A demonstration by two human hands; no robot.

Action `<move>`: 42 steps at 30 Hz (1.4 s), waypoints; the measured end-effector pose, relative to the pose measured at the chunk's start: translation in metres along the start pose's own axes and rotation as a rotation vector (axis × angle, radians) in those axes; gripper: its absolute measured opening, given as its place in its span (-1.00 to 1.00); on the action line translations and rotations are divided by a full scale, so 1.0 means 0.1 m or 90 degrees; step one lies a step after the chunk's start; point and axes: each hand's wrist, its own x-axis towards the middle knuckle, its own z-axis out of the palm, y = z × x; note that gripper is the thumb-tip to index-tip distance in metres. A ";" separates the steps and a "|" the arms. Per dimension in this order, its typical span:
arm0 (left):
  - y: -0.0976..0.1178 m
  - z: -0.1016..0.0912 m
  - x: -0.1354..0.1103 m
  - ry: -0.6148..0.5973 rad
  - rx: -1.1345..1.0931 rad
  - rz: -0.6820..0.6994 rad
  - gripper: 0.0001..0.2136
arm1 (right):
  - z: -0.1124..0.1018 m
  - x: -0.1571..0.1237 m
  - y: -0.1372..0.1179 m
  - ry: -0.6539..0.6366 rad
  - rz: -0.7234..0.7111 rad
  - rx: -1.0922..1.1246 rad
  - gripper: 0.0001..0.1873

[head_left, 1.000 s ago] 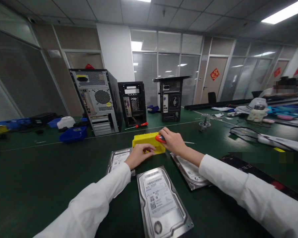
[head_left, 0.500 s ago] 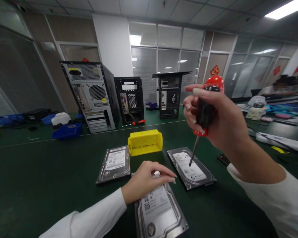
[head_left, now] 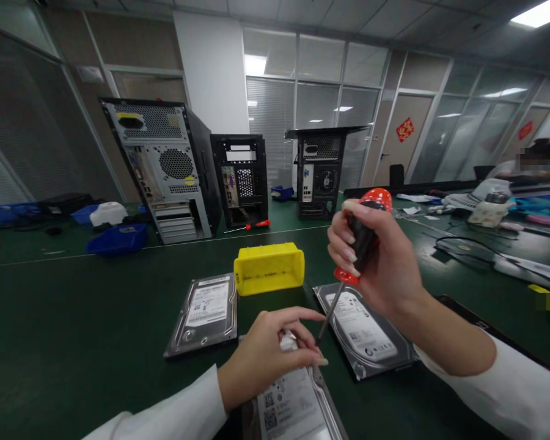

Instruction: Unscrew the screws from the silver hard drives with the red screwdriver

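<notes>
Screwdriver [head_left: 363, 238], red and black: in the head view its handle sits inside the right hand [head_left: 385, 256], fingers closed around it, and its shaft slants down to the left hand's fingertips; whether the tip touches anything cannot be told. The left hand [head_left: 268, 342] is half curled, thumb and forefinger a little apart, over the far end of the near hard drive [head_left: 293, 403]; whether it pinches something small cannot be made out. The right hard drive [head_left: 364, 330] lies below the right hand, and the left hard drive [head_left: 209, 305] lies beyond the left hand, to its left. Straight beyond the left hand, a yellow bin [head_left: 269, 269] faces the hands with its open side. The worktop [head_left: 96, 324] is dark green, crossed by a thin pale line well beyond both hands. Past that line stand a large computer case [head_left: 160, 171], an open black case [head_left: 239, 180] and a third case [head_left: 321, 177]. Farthest from the hands are a white column [head_left: 208, 79], windows with blinds [head_left: 272, 122] and, beyond the right hand, a door [head_left: 406, 146] bearing a red sign, under a bright ceiling light [head_left: 538, 13].
</notes>
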 end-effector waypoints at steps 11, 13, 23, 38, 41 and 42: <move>-0.01 0.11 -0.13 -0.015 0.150 -0.035 -0.51 | 0.01 -0.16 0.07 -0.103 0.048 -0.018 -0.80; -0.02 0.11 -0.12 -0.019 0.149 -0.046 -0.49 | 0.00 -0.17 0.08 -0.114 0.035 -0.030 -0.79; -0.03 0.11 -0.11 -0.009 0.149 -0.030 -0.50 | 0.00 -0.20 0.12 -0.125 0.069 -0.012 -0.84; 0.28 0.06 0.16 -0.207 0.495 0.205 -0.98 | -0.12 -0.03 -0.28 -0.063 0.059 -0.233 -0.69; 0.40 0.17 0.25 -0.274 0.546 0.224 -0.95 | -0.15 -0.02 -0.35 -0.052 0.029 -0.244 -0.71; 0.42 0.20 0.26 -0.282 0.550 0.227 -0.93 | -0.16 -0.02 -0.35 -0.054 0.022 -0.247 -0.72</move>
